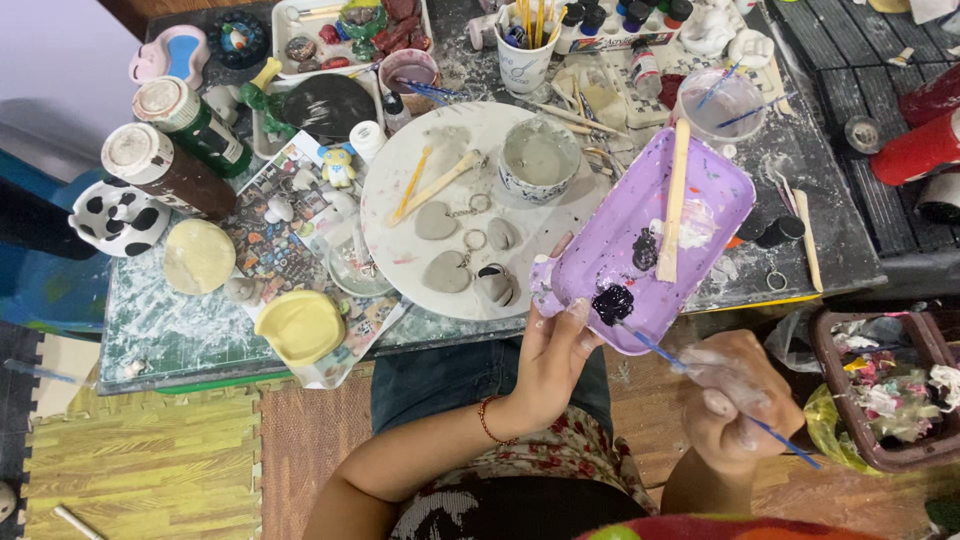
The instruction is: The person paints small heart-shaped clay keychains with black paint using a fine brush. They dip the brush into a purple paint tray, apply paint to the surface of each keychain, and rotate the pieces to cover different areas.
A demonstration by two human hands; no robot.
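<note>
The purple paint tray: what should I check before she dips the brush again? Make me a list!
1. Tray held: ok. The left hand grips the near edge of the purple tray.
2. Brush held: ok. The right hand holds the blue brush.
3. Brush tip at the paint: ok. It touches the dark paint blob.
4. Tray level: not ok. It is tilted, half off the table.
5. Wooden stick lying steady: cannot tell.
6. Clay hearts clear of the tray: ok, on the round white board.
</note>
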